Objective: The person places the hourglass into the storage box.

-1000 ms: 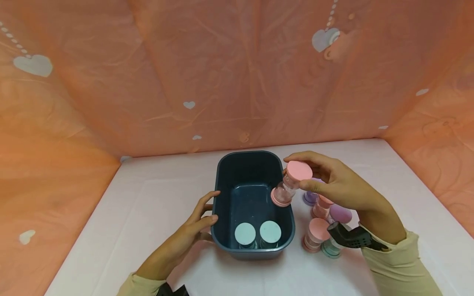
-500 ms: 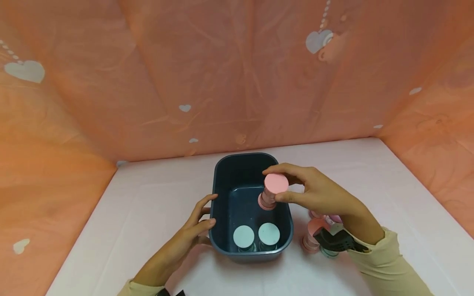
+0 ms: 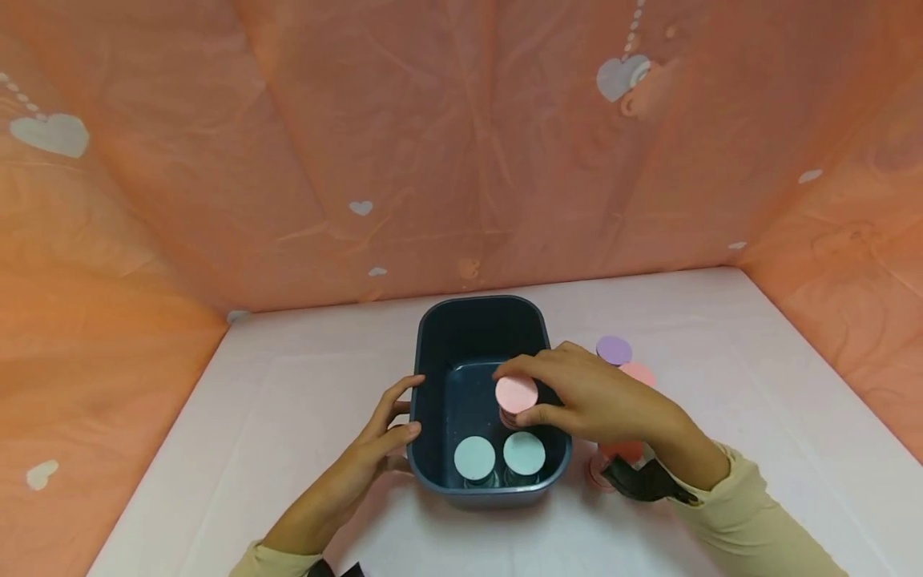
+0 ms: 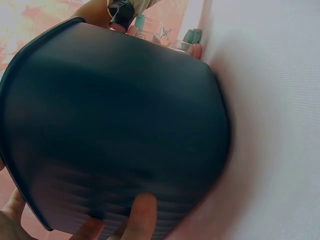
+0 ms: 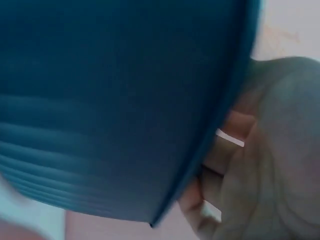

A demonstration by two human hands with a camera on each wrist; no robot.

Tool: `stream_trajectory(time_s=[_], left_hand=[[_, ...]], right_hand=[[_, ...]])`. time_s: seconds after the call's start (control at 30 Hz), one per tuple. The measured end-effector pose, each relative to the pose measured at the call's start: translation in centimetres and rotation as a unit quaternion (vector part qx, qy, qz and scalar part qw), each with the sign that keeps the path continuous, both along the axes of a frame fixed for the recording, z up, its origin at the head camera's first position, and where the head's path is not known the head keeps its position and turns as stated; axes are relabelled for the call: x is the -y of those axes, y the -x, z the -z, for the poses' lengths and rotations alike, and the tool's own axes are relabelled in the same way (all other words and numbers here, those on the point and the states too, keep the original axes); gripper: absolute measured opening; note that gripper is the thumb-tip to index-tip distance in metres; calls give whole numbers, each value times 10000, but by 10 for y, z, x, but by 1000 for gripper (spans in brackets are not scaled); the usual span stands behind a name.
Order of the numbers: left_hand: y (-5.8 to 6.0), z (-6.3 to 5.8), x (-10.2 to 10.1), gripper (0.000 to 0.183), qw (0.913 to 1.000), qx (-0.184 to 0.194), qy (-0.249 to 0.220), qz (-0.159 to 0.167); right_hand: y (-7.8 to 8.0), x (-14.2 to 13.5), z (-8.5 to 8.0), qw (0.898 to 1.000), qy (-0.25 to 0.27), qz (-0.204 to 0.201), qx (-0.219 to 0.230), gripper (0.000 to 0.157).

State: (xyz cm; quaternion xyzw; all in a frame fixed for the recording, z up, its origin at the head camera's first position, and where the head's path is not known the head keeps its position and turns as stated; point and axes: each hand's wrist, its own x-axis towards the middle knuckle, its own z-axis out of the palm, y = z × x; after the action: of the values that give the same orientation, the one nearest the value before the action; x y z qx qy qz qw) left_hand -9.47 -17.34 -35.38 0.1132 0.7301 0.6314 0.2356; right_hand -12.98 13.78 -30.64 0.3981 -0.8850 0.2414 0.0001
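Note:
My right hand (image 3: pixel 591 393) reaches over the right rim of a dark blue plastic bin (image 3: pixel 447 312), pinching a sand timer (image 3: pixel 516 395) with pink caps between thumb and fingers. The pink timer is inside the bin, upright, its lower part mostly hidden. Two sand timers with pale mint caps, a left one (image 3: pixel 474 458) and a right one (image 3: pixel 524 453), stand at the bin's near end. At the left side my left hand (image 3: pixel 368 457) holds the bin, thumb and index at the rim, other fingers (image 4: pixel 142 217) against the outer wall.
Right of the bin, partly behind the right hand and wrist, stand more sand timers, among them a purple one (image 3: pixel 614 350), a pink one (image 3: pixel 638 374) and a nearer pink one (image 3: pixel 622 451). A white cloth (image 3: pixel 288 425) covers the table; orange sheeting (image 3: pixel 461 160) hangs behind it.
The right hand has carried the pink sand timer leftward over the rim and down into the bin, behind the mint ones. My left hand has kept its hold on the bin.

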Motion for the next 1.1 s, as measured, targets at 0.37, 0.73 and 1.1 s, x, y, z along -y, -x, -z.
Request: stream_trajectory(time_s=[0.37,0.73,1.1], left_hand=[[1,0,5,57,9999,-56,61,-80],[-1,0,3,57,9999,-15,51,-115],[-3,0,6,58,9999,-50,22,-113]], right_hand=[[27,19,-10,9853,-1263,-1120,280,46],[39,29,-16,9693,-1895,-1237,965,43],[34,30,-15,9751,-1719,-869,1103,51]])
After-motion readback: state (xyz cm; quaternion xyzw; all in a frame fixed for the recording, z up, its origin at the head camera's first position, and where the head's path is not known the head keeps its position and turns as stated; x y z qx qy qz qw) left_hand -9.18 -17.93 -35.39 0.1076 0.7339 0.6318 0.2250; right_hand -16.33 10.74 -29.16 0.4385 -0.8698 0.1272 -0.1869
